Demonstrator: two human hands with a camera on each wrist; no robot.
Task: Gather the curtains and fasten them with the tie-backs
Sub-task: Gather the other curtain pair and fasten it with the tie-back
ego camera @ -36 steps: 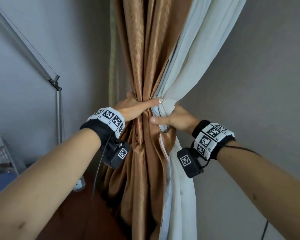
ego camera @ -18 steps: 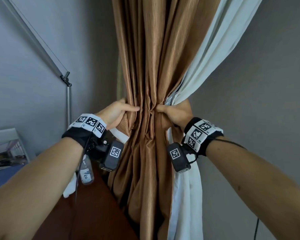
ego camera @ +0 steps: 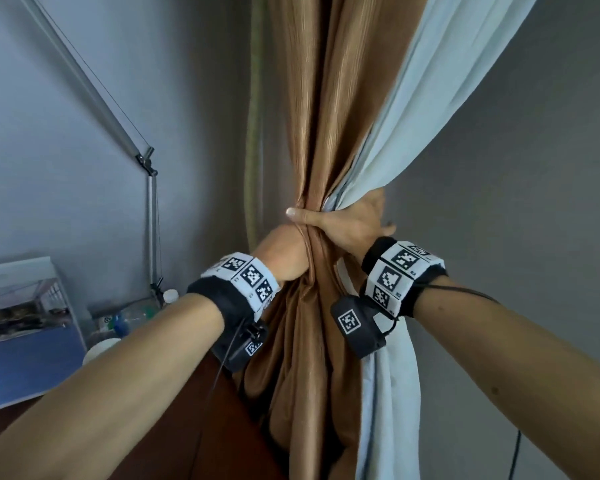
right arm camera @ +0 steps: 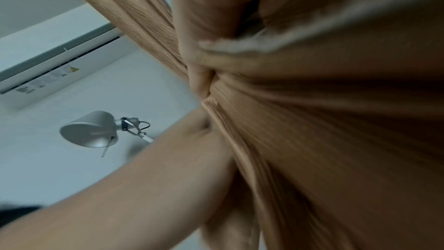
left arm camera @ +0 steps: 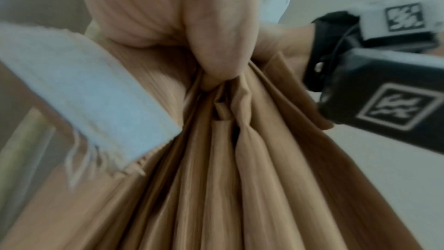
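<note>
A brown curtain (ego camera: 326,133) with a pale lining (ego camera: 430,98) hangs bunched at waist height. My right hand (ego camera: 347,225) grips the bunch from the right, thumb laid across its front. Just below it, my left hand (ego camera: 284,252) reaches round the left side and squeezes the folds (left arm camera: 216,45); its fingers are hidden behind the cloth. A pale tie-back strip (left arm camera: 84,90) with a frayed end hangs beside my left wrist. How it is held is not visible. A frayed white edge (right arm camera: 240,47) crosses the bunch in the right wrist view.
A silver desk lamp arm (ego camera: 84,84) slants up the wall at left, its head (right arm camera: 91,130) above. Below stand a dark red desk (ego camera: 194,427), a blue framed picture (ego camera: 25,323) and bottles (ego camera: 136,313). Grey wall lies to the right.
Both hands have closed in from the sides of the bunch. The right thumb now wraps across the front and the left hand has slid under it, round the back.
</note>
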